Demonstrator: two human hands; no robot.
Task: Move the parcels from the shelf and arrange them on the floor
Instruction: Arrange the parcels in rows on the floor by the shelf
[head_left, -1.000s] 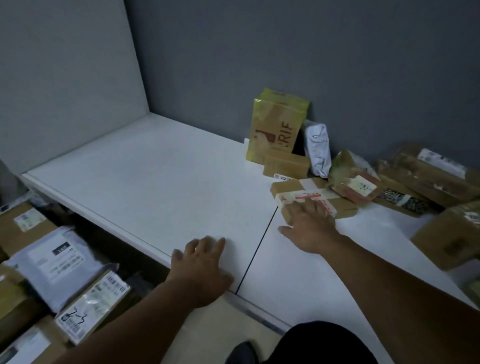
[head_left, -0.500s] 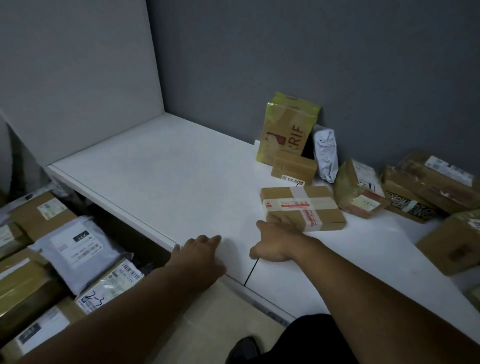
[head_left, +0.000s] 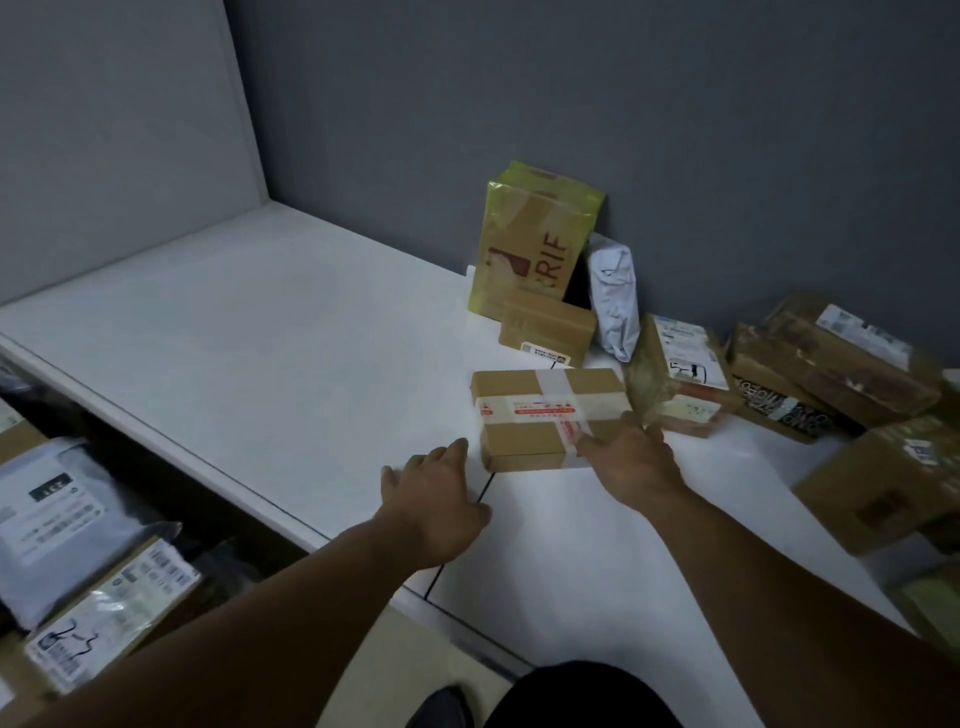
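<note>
Grey walls back a white shelf (head_left: 260, 338), where the taped cardboard box (head_left: 540, 415) lies flat near the front edge. It sits just clear of the brown parcels (head_left: 831, 364) heaped toward the wall at right, so both hands can get round it. My right hand (head_left: 631, 460) rests with fairly straight fingers on the box's near right corner. My left hand (head_left: 436, 499) is spread flat just beside the near left corner, holding nothing; I judge it ready to take that side. Whether its palm touches the shelf I cannot tell. Labels are blurred, and the brown parcels run off the frame.
</note>
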